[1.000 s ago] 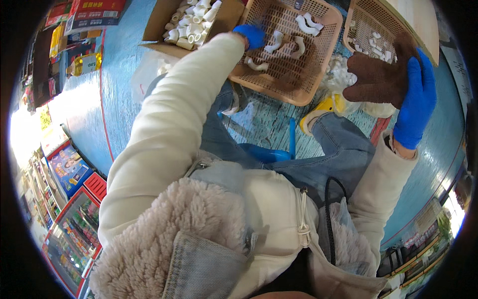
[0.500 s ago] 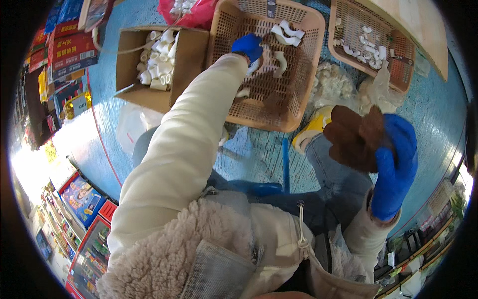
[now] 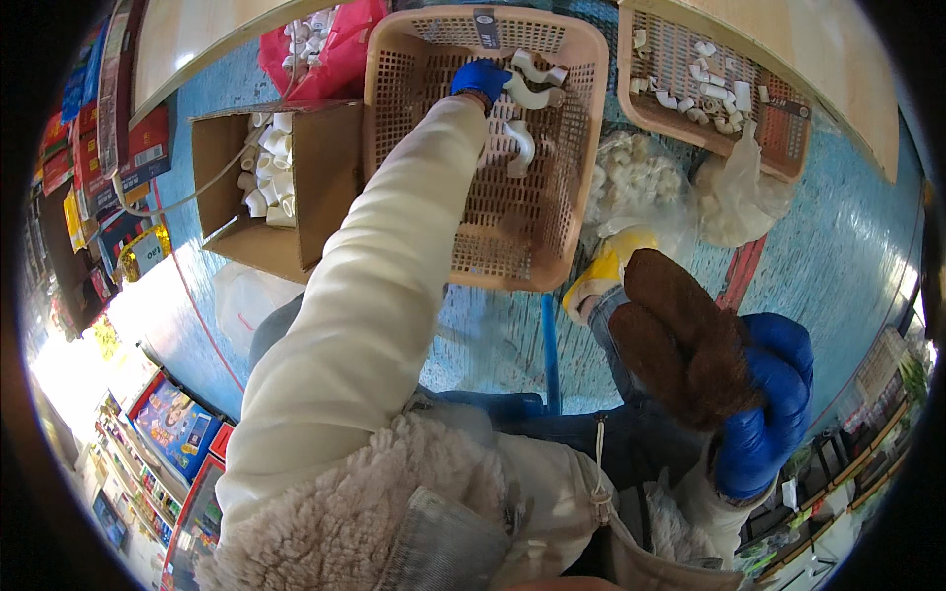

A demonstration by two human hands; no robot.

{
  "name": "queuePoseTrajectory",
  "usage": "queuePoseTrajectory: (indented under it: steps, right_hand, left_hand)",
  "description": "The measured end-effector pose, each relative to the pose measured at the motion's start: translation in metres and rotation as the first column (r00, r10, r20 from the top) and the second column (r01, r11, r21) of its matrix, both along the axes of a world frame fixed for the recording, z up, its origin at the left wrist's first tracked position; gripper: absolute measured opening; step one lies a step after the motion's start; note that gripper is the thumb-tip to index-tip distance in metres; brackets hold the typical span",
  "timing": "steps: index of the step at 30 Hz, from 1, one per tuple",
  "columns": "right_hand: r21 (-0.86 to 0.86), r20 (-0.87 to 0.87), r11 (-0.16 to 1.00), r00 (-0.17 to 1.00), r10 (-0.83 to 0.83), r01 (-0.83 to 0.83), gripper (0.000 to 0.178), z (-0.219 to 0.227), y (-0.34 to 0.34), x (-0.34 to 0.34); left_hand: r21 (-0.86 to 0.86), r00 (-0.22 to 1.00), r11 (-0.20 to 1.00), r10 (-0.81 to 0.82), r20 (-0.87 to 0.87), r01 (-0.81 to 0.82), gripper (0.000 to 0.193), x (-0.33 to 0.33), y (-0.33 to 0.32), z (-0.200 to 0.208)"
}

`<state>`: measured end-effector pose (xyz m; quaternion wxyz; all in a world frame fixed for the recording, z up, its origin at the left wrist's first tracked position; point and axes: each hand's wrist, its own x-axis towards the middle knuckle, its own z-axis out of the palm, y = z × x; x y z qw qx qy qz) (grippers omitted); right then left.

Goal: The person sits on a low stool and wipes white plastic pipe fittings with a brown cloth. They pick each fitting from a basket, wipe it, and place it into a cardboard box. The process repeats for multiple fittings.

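My left hand (image 3: 480,79), in a blue glove, reaches into the far part of a tan plastic basket (image 3: 583,177). Its fingers are closed at one end of a white curved pipe fitting (image 3: 533,96). Beside that lie another wavy white fitting (image 3: 539,69) and a curved one (image 3: 519,150) nearer to me. My right hand (image 3: 769,409), also blue-gloved, is raised at the right, away from the basket. It grips a fuzzy brown bundle with finger-like lobes, like a glove (image 3: 690,340); the fingertips are partly hidden behind it.
Left of the basket stands an open cardboard box (image 3: 330,182) of white pipe fittings. A pink bag (image 3: 345,49) lies behind it. At the right are a second tan basket (image 3: 631,94) with small white pieces and clear plastic bags (image 3: 641,182). A wooden board (image 3: 828,69) overhangs the far right.
My left hand has moved farther into the basket and sits at a curved fitting. My right hand has lowered and turned with the brown bundle. The view has shifted.
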<state>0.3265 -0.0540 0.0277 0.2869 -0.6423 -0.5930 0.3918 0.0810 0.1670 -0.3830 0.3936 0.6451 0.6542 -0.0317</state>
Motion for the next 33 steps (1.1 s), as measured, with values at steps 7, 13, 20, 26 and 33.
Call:
queuePoseTrajectory:
  steps: [7,13,20,26,33]
  right_hand:
    - [0.117,0.012,0.992,0.999,0.050,-0.051,0.031,0.008,-0.005,-0.006]
    - [0.217,-0.152,0.975,0.985,0.082,-0.048,0.031,0.022,-0.001,-0.039]
    - [0.358,-0.179,0.934,0.982,0.061,0.007,0.025,0.014,0.021,-0.084]
    - [0.405,-0.313,0.913,0.944,0.102,0.035,0.022,-0.008,0.050,-0.118]
    - [0.037,-0.771,0.930,0.602,-0.206,0.366,0.034,-0.045,0.080,-0.110]
  left_hand:
    - [0.282,0.970,0.957,0.002,0.245,-0.073,0.029,-0.032,-0.015,0.064]
    - [0.219,0.957,0.962,0.101,0.271,-0.163,0.043,-0.080,-0.118,0.110]
    - [0.044,0.933,0.935,-0.346,-0.102,0.352,0.070,-0.113,-0.177,0.210]
    - [0.566,0.974,0.824,-0.149,0.171,0.027,0.065,-0.141,-0.158,0.343]
    - [0.454,0.603,0.691,-0.033,0.797,-0.563,0.069,-0.165,-0.159,0.383]
